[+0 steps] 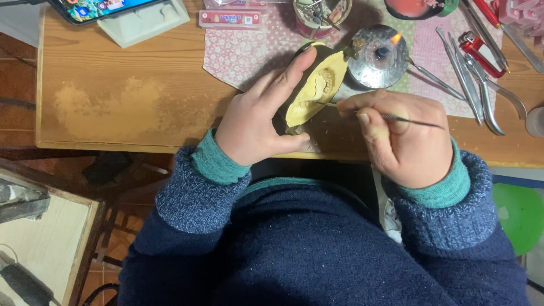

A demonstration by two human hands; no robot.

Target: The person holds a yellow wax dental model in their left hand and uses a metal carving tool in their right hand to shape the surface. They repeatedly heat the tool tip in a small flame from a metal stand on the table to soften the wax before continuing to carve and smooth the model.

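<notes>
Close to the near edge of the wooden bench [113, 68], the left hand [258, 122] grips a yellow dental cast [317, 85], tilted up. The right hand [405, 136] pinches a thin metal tool [411, 120], its tip on the cast. A lit burner [378, 55] sits just behind; pliers [481, 62] crowd the right, while bare wood lies open leftward.

Left hand [255, 122] is cupped, fingers extended forward, thumb tucked inward. Right hand [405, 136] is curled closed in a pen-type pinch grip.
</notes>
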